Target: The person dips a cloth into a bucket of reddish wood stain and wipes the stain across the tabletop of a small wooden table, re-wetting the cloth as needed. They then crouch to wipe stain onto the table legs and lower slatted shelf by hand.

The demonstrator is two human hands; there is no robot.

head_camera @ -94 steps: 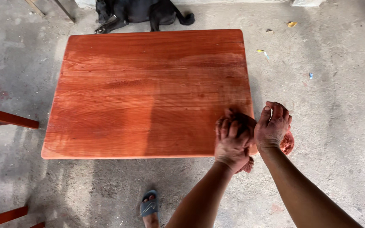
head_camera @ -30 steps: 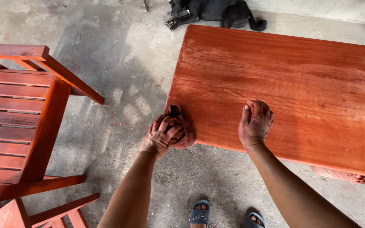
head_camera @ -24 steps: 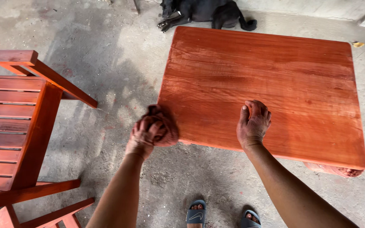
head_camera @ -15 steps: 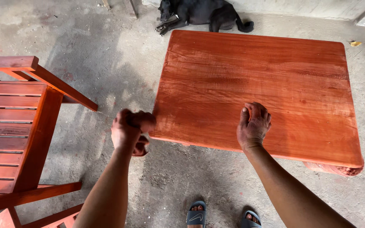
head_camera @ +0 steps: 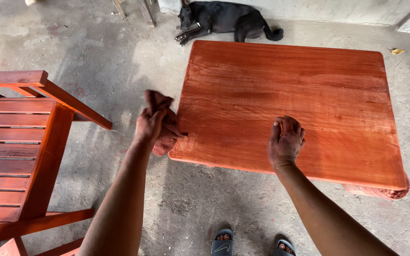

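Note:
A low reddish-orange wooden table (head_camera: 309, 90) stands on a concrete floor in front of me. My left hand (head_camera: 149, 124) is closed around a brownish-red rag (head_camera: 164, 137) and presses it against the table's left edge. My right hand (head_camera: 286, 141) rests knuckles-up on the tabletop near its front edge, fingers curled, with nothing visible in it.
A red slatted wooden chair (head_camera: 22, 142) stands to the left. A black dog (head_camera: 224, 19) lies on the floor just beyond the table's far edge. My sandalled feet (head_camera: 250, 244) show at the bottom. A carved table leg (head_camera: 385, 192) sticks out at the front right corner.
My left hand with the rag has moved off the front left corner and up along the table's left edge. My right hand stays planted on the top.

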